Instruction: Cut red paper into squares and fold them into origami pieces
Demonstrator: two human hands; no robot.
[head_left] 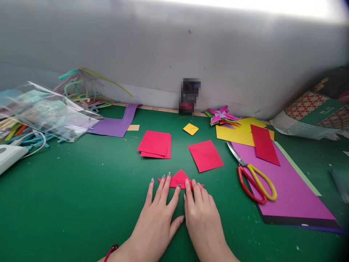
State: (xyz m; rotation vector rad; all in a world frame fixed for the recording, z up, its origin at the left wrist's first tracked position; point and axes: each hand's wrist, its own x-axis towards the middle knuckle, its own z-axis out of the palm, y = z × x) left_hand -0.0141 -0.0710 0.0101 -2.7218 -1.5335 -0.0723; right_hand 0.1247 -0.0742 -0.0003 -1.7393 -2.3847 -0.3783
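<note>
A red sheet of paper (pixel 181 177), folded into a flat triangle with a strip along its base, lies on the green table. My left hand (pixel 159 214) is spread flat, its fingertips pressing on the paper's left part. On the right part rest the fingertips of my right hand (pixel 203 214), its fingers stretched out and close together. Just beyond, two stacked red paper squares (pixel 155 143) lie to the left. A single red paper square (pixel 205 155) with crease lines is to the right. Farther back sits a small folded yellow paper piece (pixel 191 128).
Scissors (pixel 242 163) with red and yellow handles lie on a purple paper stack (pixel 294 196) at right. Behind are yellow paper (pixel 231 133), a red strip (pixel 264 144) and folded paper stars (pixel 220 115). At left are purple paper (pixel 111 126) and a clear plastic bag (pixel 54 109).
</note>
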